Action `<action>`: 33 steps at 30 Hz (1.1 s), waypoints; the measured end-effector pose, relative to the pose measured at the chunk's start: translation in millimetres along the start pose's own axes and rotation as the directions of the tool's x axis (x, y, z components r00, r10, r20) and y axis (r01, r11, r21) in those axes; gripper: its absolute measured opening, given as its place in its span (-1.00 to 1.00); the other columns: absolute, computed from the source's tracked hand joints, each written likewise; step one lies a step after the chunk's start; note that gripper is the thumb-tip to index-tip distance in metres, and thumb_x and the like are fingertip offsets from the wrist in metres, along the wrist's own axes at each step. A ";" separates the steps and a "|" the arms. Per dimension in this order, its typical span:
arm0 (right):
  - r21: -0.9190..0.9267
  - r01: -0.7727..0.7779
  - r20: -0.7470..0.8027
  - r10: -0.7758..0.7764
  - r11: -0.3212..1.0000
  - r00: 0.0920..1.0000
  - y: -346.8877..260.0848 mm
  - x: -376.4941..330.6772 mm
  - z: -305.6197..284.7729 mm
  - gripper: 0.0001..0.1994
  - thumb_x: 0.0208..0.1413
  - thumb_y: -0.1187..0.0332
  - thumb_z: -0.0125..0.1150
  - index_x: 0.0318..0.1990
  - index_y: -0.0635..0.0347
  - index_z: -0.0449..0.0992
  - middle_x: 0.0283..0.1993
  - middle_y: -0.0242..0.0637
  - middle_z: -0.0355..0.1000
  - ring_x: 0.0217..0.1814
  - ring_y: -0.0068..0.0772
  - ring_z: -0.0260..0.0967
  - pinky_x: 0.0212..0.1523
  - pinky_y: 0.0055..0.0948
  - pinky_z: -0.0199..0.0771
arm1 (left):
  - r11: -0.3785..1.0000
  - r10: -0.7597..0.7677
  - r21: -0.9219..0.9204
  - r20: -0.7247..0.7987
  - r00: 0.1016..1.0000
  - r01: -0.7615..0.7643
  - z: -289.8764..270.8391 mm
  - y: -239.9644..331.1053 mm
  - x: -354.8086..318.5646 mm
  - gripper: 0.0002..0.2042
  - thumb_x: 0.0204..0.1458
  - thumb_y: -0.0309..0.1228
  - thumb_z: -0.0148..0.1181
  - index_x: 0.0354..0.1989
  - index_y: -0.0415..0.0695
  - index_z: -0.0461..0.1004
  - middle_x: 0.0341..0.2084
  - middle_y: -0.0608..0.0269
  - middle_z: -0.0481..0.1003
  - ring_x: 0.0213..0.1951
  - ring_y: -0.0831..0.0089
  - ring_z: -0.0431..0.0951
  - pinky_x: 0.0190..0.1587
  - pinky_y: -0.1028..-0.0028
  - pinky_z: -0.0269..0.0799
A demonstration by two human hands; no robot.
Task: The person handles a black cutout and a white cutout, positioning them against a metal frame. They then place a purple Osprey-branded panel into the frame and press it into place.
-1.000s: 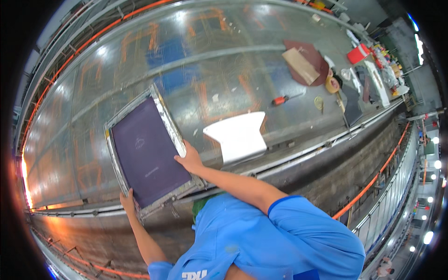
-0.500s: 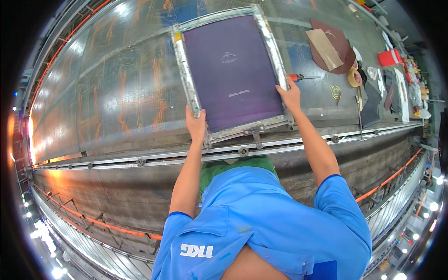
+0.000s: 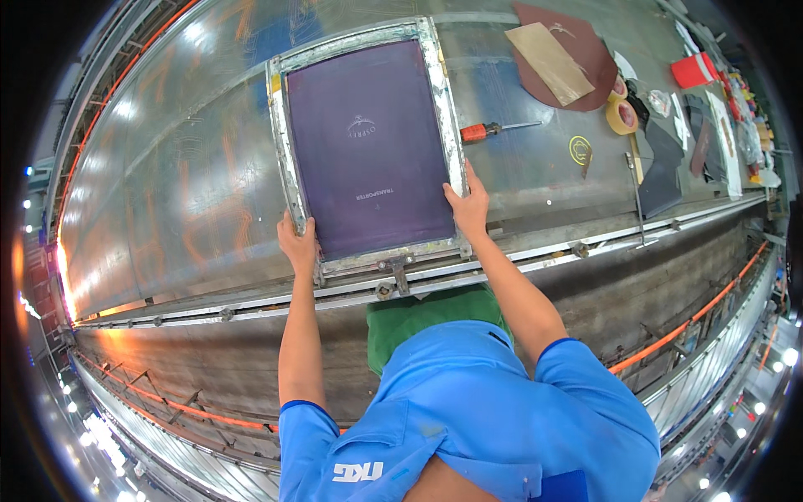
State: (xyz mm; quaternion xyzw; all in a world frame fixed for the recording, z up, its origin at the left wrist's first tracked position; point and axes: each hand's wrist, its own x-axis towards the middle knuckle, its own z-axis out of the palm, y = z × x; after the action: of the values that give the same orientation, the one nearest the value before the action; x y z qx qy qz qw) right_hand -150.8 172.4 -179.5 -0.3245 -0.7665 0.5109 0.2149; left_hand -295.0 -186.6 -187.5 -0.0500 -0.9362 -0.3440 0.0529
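Note:
A screen printing frame (image 3: 368,151), with dark purple mesh and a paint-smeared metal border, lies over the metal table along its near edge. Pale printed marks show on the mesh. My left hand (image 3: 298,243) grips the lower left side of the border, thumb on top. On the opposite side, my right hand (image 3: 470,205) holds the right border, its thumb reaching toward the mesh. A small metal bracket (image 3: 396,272) projects from the near side of the frame, close to the table rail. Just right of the frame lies a screwdriver (image 3: 478,132) with a red handle.
The long metal table (image 3: 192,184) is stained with orange and blue. To the right are a maroon sheet (image 3: 585,42) with a tan piece (image 3: 548,63), tape rolls (image 3: 621,115), dark scraps (image 3: 662,171) and a red box (image 3: 693,71). A metal rail (image 3: 535,255) borders the near edge.
The screen frame and both hands have shifted left and toward me in the view, and the frame sits straighter against the rail. The whole view has also turned slightly. Both hands keep their grip.

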 end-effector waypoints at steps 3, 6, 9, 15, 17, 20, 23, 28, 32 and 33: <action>-0.146 0.075 -0.050 -0.083 0.986 0.995 1.9 -2.1 10.3 -0.28 0.00 0.35 0.45 0.38 0.18 0.37 0.05 -0.06 0.40 0.11 -0.03 0.33 0.18 -0.19 0.33 | 0.998 0.041 0.048 -0.057 0.998 -0.038 1.2 -10.8 1.0 -0.38 -0.02 -0.25 0.44 0.22 -0.27 0.44 -0.05 -0.02 0.39 -0.01 0.03 0.45 0.04 0.15 0.36; -0.259 0.094 -0.046 -0.110 0.961 0.993 3.9 -3.3 16.2 -0.27 -0.02 0.31 0.45 0.38 0.13 0.38 0.08 -0.11 0.27 0.15 -0.02 0.18 0.24 -0.09 0.18 | 0.987 0.116 0.115 -0.067 0.991 -0.108 -0.4 -17.6 3.3 -0.38 -0.03 -0.22 0.45 0.23 -0.21 0.46 -0.04 0.00 0.39 0.03 0.02 0.42 0.07 0.13 0.34; -0.389 0.035 -0.007 -0.040 0.921 0.999 6.0 -4.5 11.9 -0.27 0.00 0.24 0.46 0.38 0.11 0.37 0.07 -0.11 0.25 0.13 -0.01 0.19 0.21 -0.05 0.18 | 0.985 0.075 0.156 -0.018 0.997 -0.072 2.7 -6.6 3.2 -0.39 0.01 -0.21 0.44 0.21 -0.25 0.46 0.00 -0.03 0.36 0.04 0.06 0.40 0.11 0.18 0.32; -0.469 0.058 0.035 -0.047 0.881 0.998 10.4 -6.4 12.7 -0.26 0.06 0.19 0.44 0.40 0.13 0.33 0.05 -0.09 0.24 0.10 -0.02 0.18 0.20 -0.08 0.19 | 0.973 0.032 0.230 -0.028 0.999 -0.024 3.6 -2.8 -5.1 -0.38 0.00 -0.19 0.41 0.26 -0.10 0.46 0.04 0.09 0.32 0.12 0.10 0.34 0.19 0.10 0.20; -0.469 0.059 0.054 -0.038 0.881 0.998 9.8 -5.2 11.3 -0.25 0.06 0.19 0.45 0.41 0.15 0.31 0.05 -0.09 0.24 0.10 -0.03 0.18 0.22 -0.08 0.19 | 0.969 0.038 0.246 -0.035 0.999 -0.028 3.9 4.1 -6.2 -0.36 0.00 -0.20 0.40 0.29 -0.08 0.42 0.07 0.09 0.32 0.15 0.10 0.33 0.20 0.08 0.19; -0.479 0.051 0.073 -0.018 0.876 0.997 7.0 -3.6 9.0 -0.24 0.06 0.18 0.45 0.41 0.16 0.31 0.06 -0.09 0.24 0.11 -0.04 0.18 0.23 -0.08 0.18 | 0.957 0.049 0.288 -0.065 0.997 -0.028 4.9 23.4 -4.8 -0.35 0.03 -0.22 0.38 0.34 -0.05 0.36 0.13 0.08 0.31 0.21 0.10 0.31 0.22 0.05 0.17; -0.457 0.058 0.083 -0.023 0.887 0.996 6.9 -3.4 9.1 -0.25 0.06 0.21 0.46 0.41 0.18 0.30 0.07 -0.09 0.24 0.13 -0.04 0.18 0.24 -0.11 0.19 | 0.909 0.084 0.414 -0.049 0.995 -0.057 2.6 35.1 -5.4 -0.36 0.04 -0.24 0.38 0.34 0.01 0.36 0.19 0.05 0.30 0.25 0.06 0.32 0.23 0.10 0.17; -0.444 0.012 0.065 0.018 0.896 0.998 0.1 -5.7 10.8 -0.27 0.09 0.24 0.45 0.41 0.19 0.30 0.08 -0.10 0.24 0.17 -0.07 0.17 0.24 -0.14 0.20 | 0.918 0.278 0.257 0.129 0.952 -0.303 27.5 68.1 -9.0 -0.43 0.03 -0.22 0.38 0.26 0.00 0.44 0.36 -0.01 0.24 0.36 0.03 0.25 0.33 -0.03 0.05; -0.454 -0.034 0.053 0.065 0.891 0.996 -2.7 -4.4 12.0 -0.27 0.09 0.24 0.45 0.41 0.16 0.31 0.09 -0.10 0.24 0.18 -0.08 0.18 0.23 -0.16 0.22 | 0.919 0.339 0.086 0.324 0.883 -0.385 57.8 98.5 -22.5 -0.40 0.05 -0.05 0.36 0.31 0.18 0.43 0.44 -0.06 0.14 0.45 -0.02 0.13 0.42 -0.19 -0.16; -0.454 -0.036 0.051 0.067 0.890 0.996 -2.5 -4.6 12.7 -0.27 0.08 0.24 0.45 0.41 0.15 0.31 0.09 -0.11 0.23 0.18 -0.08 0.18 0.23 -0.16 0.23 | 0.916 0.345 0.070 0.365 0.865 -0.395 63.3 100.7 -25.2 -0.38 0.06 0.02 0.34 0.34 0.26 0.42 0.47 -0.07 0.10 0.48 -0.04 0.08 0.44 -0.24 -0.22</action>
State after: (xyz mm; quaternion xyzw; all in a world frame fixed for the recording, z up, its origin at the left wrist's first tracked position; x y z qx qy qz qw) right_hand -156.7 160.2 -182.0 -0.3690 -0.8621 0.3342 0.0946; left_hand -261.1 -70.6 -174.5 -0.2843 -0.9256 -0.2459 -0.0435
